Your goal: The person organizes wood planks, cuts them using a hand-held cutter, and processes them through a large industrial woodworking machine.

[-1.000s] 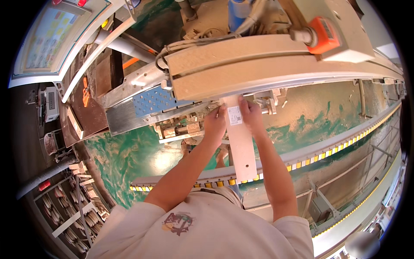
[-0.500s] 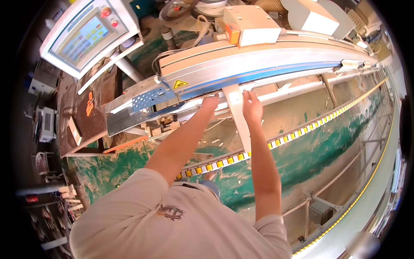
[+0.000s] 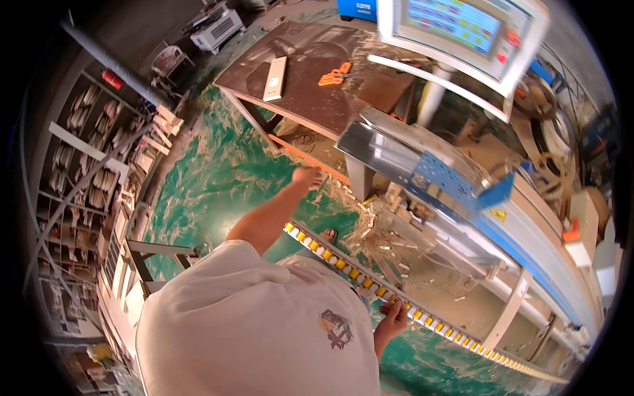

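Floor (image 3: 198, 178): green, streaked with dust, under everything. Machine (image 3: 538, 247): long, silver and tan with a blue strip, runs along the right side. Table (image 3: 307, 43): brown top, dusty, stands beyond the machine's near end. Rack (image 3: 86, 152): at far left, packed with wood pieces. Roller rail (image 3: 370, 282): yellow and white, passes in front of the body toward lower right. Control panel (image 3: 456, 30): white frame, lit screen, mounted above the machine's end. Blue plate (image 3: 446, 178): perforated, on the machine. Long board (image 3: 507, 313): pale, spans from the machine's front edge to the roller rail, well apart from both hands. Short board (image 3: 275, 78): flat on the table.

Left hand (image 3: 307, 179): stretched forward over the floor, near the table; fingers apart and slightly bent, nothing seen in it. Right hand (image 3: 393, 319): at the roller rail, fingers curled toward the thumb; cannot tell whether it grips anything or touches the rail.

Orange tool (image 3: 335, 74): on the table, right of the short board. Wood scraps (image 3: 367, 221): scattered below the machine.
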Available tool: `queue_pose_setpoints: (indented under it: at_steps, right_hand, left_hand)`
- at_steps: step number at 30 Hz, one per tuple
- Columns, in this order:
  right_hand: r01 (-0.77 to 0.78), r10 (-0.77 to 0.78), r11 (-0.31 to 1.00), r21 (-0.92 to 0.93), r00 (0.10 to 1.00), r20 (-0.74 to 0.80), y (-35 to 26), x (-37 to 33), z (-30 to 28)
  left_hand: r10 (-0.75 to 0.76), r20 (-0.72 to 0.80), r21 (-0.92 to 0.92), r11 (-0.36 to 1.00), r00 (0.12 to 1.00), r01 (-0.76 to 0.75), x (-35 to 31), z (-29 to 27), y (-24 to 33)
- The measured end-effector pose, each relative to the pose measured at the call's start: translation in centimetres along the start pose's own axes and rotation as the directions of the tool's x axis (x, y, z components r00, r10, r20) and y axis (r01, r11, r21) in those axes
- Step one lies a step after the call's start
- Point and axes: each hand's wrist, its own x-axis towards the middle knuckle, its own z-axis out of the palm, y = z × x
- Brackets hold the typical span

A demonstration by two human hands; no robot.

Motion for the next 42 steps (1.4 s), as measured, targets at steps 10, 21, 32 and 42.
queue_pose_setpoints:
  at_steps: [10,21,32,42]
  right_hand:
    - [-0.055,0.075,0.972,-0.229,0.994,0.08,-1.8,4.3,9.8]
    - [0.061,0.132,0.904,-0.424,0.902,0.411,-5.0,1.6,30.2]
    - [0.266,-0.192,0.954,-0.138,0.895,0.402,-10.5,7.2,47.2]
    - [0.086,-0.076,0.923,-0.376,0.996,0.04,-4.8,13.7,31.9]
  left_hand:
    - [0.655,-0.397,0.757,0.63,0.643,-0.174,23.0,-9.6,20.2]
    - [0.583,-0.013,0.191,0.799,0.813,-0.57,24.3,-12.7,25.5]
    - [0.722,0.497,0.321,0.362,0.481,-0.875,-3.2,-8.2,3.3]
    - [-0.028,0.854,0.362,0.75,0.52,-0.554,-3.8,6.1,4.1]
